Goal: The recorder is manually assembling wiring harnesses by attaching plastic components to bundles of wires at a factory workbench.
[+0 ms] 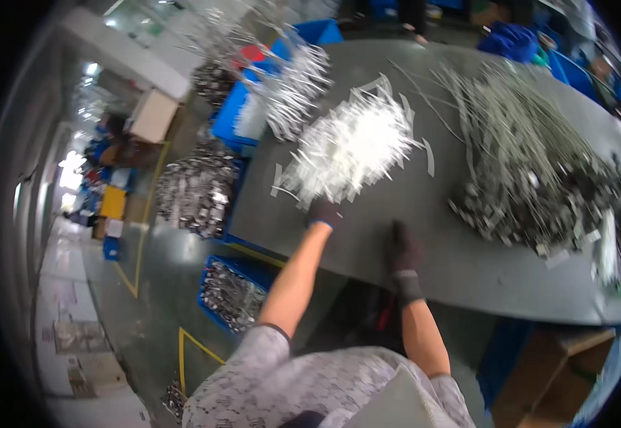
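White strips lie heaped on the grey table. The gloved left hand is at the heap's seven o'clock edge, the gloved right hand apart, toward five; I can't tell either's finger spread or grip. Grey cables sprawl at three.

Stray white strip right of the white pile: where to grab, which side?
Probably the near end of the stray white strip, pinched from the near side by the right hand: it's narrow, runs roughly near to far, and that end lies on bare tabletop, clear of the white pile.
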Tool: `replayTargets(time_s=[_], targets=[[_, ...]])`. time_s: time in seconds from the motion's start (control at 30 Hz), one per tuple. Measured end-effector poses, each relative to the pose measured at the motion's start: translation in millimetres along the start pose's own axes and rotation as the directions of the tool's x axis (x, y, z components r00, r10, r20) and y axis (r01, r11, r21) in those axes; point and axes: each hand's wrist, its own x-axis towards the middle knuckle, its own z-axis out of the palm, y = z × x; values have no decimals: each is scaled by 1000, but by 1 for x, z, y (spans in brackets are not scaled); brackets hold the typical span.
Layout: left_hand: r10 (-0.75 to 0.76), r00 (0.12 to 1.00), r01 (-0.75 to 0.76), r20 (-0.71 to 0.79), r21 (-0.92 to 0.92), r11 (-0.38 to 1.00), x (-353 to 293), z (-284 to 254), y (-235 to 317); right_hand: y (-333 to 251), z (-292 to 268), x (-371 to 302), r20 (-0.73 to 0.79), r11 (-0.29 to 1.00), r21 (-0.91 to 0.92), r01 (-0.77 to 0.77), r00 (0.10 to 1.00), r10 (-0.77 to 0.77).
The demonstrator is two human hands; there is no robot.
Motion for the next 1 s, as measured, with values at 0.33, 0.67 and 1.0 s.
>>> replayTargets(time_s=[0.33, 0.67, 1.0], targets=[[-70, 920, 391, 385, -891, 232, -100, 1, 168, 118, -113, -70, -284, 954, 264, -140, 934, 216], [186, 932, 346, 311, -916, -204, -154, -27, 179, 154, -191, 27, -559, 978, -121, -172, 825, 76], [98, 947, 322, 307, -901, -290, -149, -1, 171, 102, -197, -13, -173, 725, 451, -520, 746, 643]])
